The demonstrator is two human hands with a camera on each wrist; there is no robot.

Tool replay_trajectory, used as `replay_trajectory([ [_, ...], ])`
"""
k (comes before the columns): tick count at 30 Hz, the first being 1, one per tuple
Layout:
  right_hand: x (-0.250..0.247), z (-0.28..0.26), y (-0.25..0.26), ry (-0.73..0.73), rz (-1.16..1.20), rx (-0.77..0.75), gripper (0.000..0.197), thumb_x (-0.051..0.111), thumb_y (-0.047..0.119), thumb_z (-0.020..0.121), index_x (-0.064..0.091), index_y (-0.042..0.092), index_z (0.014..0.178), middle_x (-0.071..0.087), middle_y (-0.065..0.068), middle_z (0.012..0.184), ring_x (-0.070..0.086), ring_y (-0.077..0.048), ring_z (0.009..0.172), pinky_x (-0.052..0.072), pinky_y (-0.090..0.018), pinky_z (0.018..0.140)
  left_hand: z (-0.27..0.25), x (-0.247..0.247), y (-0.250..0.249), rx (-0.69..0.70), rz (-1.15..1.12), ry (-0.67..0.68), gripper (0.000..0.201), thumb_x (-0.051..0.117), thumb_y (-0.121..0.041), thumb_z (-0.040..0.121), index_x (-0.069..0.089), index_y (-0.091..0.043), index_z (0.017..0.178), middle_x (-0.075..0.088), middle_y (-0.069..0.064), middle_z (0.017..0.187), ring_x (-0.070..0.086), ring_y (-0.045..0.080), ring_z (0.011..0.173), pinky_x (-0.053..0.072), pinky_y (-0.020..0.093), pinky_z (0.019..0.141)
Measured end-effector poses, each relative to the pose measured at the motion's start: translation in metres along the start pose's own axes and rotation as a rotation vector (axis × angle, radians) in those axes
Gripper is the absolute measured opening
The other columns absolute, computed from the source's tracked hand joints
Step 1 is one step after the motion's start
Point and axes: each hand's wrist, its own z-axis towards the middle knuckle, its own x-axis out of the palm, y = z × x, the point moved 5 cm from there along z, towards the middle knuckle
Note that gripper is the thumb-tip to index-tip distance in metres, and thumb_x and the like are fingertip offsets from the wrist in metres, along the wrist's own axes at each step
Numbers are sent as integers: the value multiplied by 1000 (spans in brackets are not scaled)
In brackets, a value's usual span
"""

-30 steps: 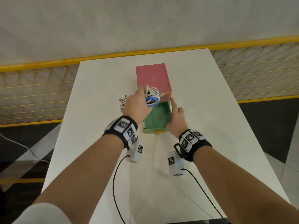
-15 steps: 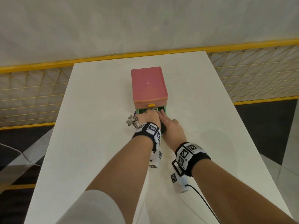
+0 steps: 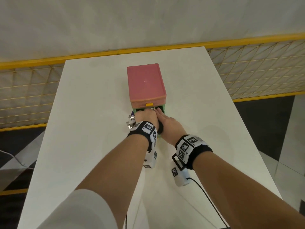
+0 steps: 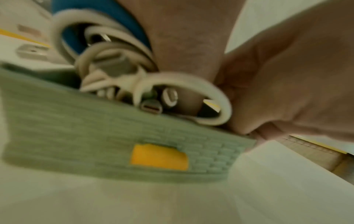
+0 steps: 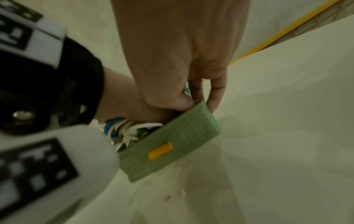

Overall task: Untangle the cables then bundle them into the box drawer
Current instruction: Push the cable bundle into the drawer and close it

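A pink box stands mid-table with its green drawer pulled out toward me. My left hand holds the coiled white cable bundle, wrapped in a blue band, down in the drawer behind the drawer front and its yellow handle. My right hand pinches the drawer's front right corner, thumb inside and fingers outside. Silver plug ends stick out left of my left hand. Both hands hide most of the drawer's inside.
The white table runs out on all sides of the box. A closed pink upper drawer with a yellow tab sits above the green one. A yellow mesh fence stands behind the table. Black sensor leads trail from my wrists.
My left hand has brought the cable bundle down from above the drawer into it. My right hand has moved from the drawer's right side to its front corner.
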Motion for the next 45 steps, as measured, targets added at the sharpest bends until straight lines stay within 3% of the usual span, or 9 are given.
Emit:
replay_trajectory([
  [4, -5, 15, 8, 171, -112, 89, 80, 52, 12, 89, 4, 18, 152, 11, -5, 160, 54, -34, 120, 44, -39, 98, -6, -5, 9, 13, -31, 78, 25, 61, -37, 85, 55, -17, 100, 64, 2, 101, 65, 23, 99, 47, 31, 76],
  [9, -5, 16, 8, 213, -174, 77, 89, 56, 16, 87, -6, 14, 151, 26, -14, 155, 60, -37, 108, 47, -40, 91, -10, 3, 6, -8, 3, -64, 30, 59, -27, 89, 59, -10, 114, 63, 8, 116, 61, 28, 108, 47, 33, 80],
  [15, -2, 2, 8, 102, -201, -15, 79, 50, 17, 91, 0, 17, 151, 4, -5, 161, 58, -33, 110, 43, -34, 95, -7, 8, -2, -6, 137, -53, 27, 46, -19, 95, 62, -8, 114, 62, 13, 113, 63, 29, 98, 47, 35, 77],
  [21, -9, 12, 11, 204, -212, 35, 82, 52, 21, 90, -3, 17, 151, 1, -1, 161, 55, -30, 119, 45, -36, 94, -11, 2, 12, -9, -178, -7, 40, 61, -30, 85, 55, -2, 114, 62, 13, 111, 63, 31, 100, 51, 35, 73],
  [25, -8, 7, 9, 144, -232, -22, 85, 56, 22, 89, -2, 14, 151, 2, -6, 160, 61, -34, 106, 47, -36, 88, -8, 15, 7, -154, -237, -59, 37, 47, -18, 95, 46, 9, 120, 61, 19, 116, 63, 33, 104, 48, 35, 74],
  [29, -4, -4, 6, 80, -215, -14, 81, 46, 5, 85, 1, 17, 151, 3, -4, 160, 58, -33, 98, 44, -33, 86, -8, 16, -1, -163, -185, -132, 34, 30, -11, 101, 42, 11, 124, 55, 23, 121, 57, 34, 109, 44, 38, 91],
  [37, 4, -2, 5, 110, -204, 22, 71, 37, 5, 91, -2, 8, 150, 8, -9, 160, 48, -34, 115, 40, -36, 100, -11, 35, 6, -104, -282, -56, 95, 58, -35, 91, 1, 19, 143, 25, 31, 148, 31, 36, 137, 27, 36, 115],
  [41, 2, -5, 5, 43, -76, -38, 90, 42, -3, 83, -13, 22, 150, -2, 0, 161, 53, -32, 102, 44, -39, 95, -3, 40, 7, -165, -338, -76, 71, 48, -29, 97, 14, 14, 144, 34, 27, 142, 39, 34, 129, 31, 35, 110],
  [45, 3, -6, 8, 61, -75, -39, 84, 38, -5, 84, -1, 27, 151, -4, 5, 161, 50, -31, 104, 42, -37, 97, -1, 35, 8, -135, -289, -70, 44, 36, -19, 100, 34, 8, 135, 46, 23, 132, 47, 33, 119, 35, 37, 105],
])
